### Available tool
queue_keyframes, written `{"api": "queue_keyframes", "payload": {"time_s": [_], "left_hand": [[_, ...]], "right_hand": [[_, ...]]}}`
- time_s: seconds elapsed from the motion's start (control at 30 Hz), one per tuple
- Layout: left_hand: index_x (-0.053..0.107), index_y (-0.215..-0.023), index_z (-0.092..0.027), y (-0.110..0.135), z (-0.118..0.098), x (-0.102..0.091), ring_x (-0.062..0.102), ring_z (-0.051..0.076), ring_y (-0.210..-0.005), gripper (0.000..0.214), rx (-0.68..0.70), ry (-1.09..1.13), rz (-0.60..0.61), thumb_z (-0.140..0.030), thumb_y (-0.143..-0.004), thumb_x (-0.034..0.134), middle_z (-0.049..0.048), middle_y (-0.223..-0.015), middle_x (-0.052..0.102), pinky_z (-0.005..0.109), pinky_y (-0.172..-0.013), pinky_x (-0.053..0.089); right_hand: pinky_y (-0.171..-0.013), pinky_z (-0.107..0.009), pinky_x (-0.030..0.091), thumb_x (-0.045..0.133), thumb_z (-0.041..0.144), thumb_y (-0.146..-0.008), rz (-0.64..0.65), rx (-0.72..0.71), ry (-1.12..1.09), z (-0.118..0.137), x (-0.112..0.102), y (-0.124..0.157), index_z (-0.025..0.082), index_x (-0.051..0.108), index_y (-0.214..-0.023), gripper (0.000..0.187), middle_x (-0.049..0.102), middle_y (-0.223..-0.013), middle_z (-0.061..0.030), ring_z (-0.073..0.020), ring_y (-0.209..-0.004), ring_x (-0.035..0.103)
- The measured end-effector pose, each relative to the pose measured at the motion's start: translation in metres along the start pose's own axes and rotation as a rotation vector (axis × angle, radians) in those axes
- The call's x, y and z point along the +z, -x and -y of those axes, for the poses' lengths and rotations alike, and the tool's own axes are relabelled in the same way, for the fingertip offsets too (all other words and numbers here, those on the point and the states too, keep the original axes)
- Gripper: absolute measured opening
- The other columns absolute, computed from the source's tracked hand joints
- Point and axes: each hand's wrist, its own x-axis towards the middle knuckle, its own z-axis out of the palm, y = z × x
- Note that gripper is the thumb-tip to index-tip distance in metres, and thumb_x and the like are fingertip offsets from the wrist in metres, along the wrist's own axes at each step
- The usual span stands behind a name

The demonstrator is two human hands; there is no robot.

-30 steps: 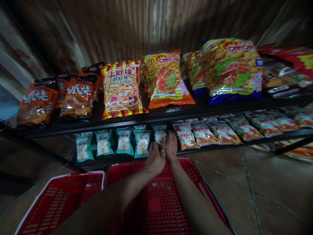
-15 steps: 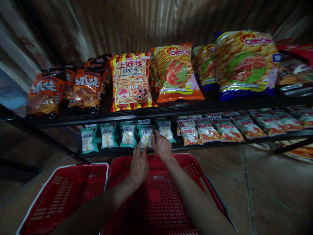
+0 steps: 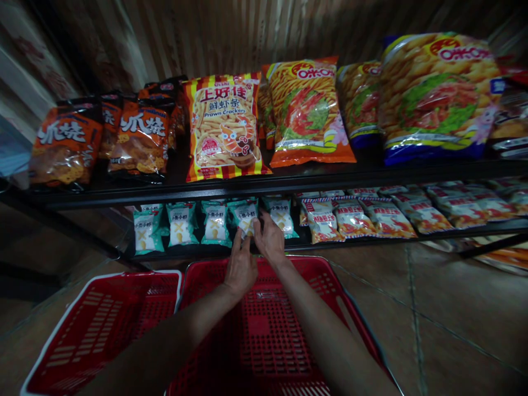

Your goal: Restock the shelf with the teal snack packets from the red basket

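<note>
Both my hands reach over a red basket (image 3: 264, 335) to the lower shelf (image 3: 330, 245). My left hand (image 3: 240, 268) and my right hand (image 3: 270, 240) together pinch a small teal snack packet (image 3: 246, 217) that stands in a row of like teal packets (image 3: 180, 223). One more teal packet (image 3: 280, 214) stands just right of my right hand. Small red-and-white packets (image 3: 352, 220) continue the row to the right.
The upper shelf (image 3: 231, 184) carries large bags: dark orange ones (image 3: 66, 143) at left, a striped prawn cracker bag (image 3: 225, 126), orange and blue bags (image 3: 437, 99) at right. A second red basket (image 3: 103, 330) sits left on the tiled floor (image 3: 445, 308).
My hands moved left from the rightmost teal packet to the one beside it, and both now grip it. The view tilted slightly down.
</note>
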Motion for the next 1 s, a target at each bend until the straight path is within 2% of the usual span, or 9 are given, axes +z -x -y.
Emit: {"api": "queue_keyframes", "payload": {"time_s": [0.13,0.23,0.33,0.5,0.8,1.0], "left_hand": [[0.044,-0.131,-0.001,-0.010,-0.002,-0.007,0.022,0.026,-0.142,0.055,0.017,-0.017,-0.013,-0.001,-0.076,0.039,0.0243,-0.150,0.028,0.041,-0.116,0.027],[0.043,-0.133,-0.004,-0.012,0.002,-0.008,0.018,0.026,-0.143,0.060,0.032,-0.013,0.015,0.000,-0.073,0.041,0.0219,-0.150,0.030,0.044,-0.116,0.026],[0.042,-0.134,-0.007,-0.012,0.008,-0.008,0.019,0.028,-0.143,0.063,0.011,0.003,0.005,0.000,-0.071,0.043,0.0201,-0.151,0.028,0.046,-0.116,0.027],[0.038,-0.137,-0.008,-0.015,0.011,-0.006,0.016,0.027,-0.143,0.067,0.004,0.010,-0.026,0.000,-0.070,0.044,0.0194,-0.151,0.029,0.046,-0.116,0.026],[0.037,-0.137,-0.004,-0.021,0.009,-0.009,0.017,0.027,-0.144,0.068,-0.015,0.020,-0.015,-0.002,-0.070,0.044,0.0220,-0.150,0.030,0.044,-0.117,0.025],[0.029,-0.141,-0.005,-0.035,0.011,-0.014,0.021,0.030,-0.143,0.072,-0.060,0.035,-0.079,-0.003,-0.071,0.046,0.0222,-0.150,0.029,0.048,-0.117,0.024]], "right_hand": [[-0.091,-0.038,0.048,0.034,0.034,-0.093,-0.033,-0.019,-0.070,-0.005,0.008,-0.003,0.011,0.050,-0.128,0.044,0.065,-0.115,-0.0158,-0.0251,-0.104,0.062],[-0.093,-0.039,0.047,0.035,0.032,-0.092,-0.052,-0.056,-0.084,-0.008,0.016,-0.002,0.009,0.051,-0.126,0.044,0.063,-0.118,-0.0172,-0.0261,-0.110,0.059],[-0.090,-0.041,0.048,0.036,0.033,-0.091,-0.031,-0.028,-0.051,-0.008,0.020,0.002,0.010,0.046,-0.131,0.047,0.062,-0.118,-0.0179,-0.0272,-0.108,0.059],[-0.091,-0.044,0.048,0.038,0.034,-0.091,-0.038,-0.003,-0.031,-0.008,0.020,0.006,0.012,0.039,-0.137,0.052,0.060,-0.123,-0.0179,-0.0286,-0.109,0.059],[-0.097,-0.043,0.045,0.038,0.031,-0.091,-0.060,-0.050,-0.036,-0.010,0.021,0.002,0.009,0.040,-0.137,0.051,0.056,-0.126,-0.0185,-0.0271,-0.117,0.053],[-0.102,-0.044,0.041,0.037,0.033,-0.091,-0.058,-0.078,-0.044,-0.009,0.018,0.002,0.010,0.037,-0.139,0.053,0.052,-0.131,-0.0176,-0.0268,-0.121,0.048]]}}
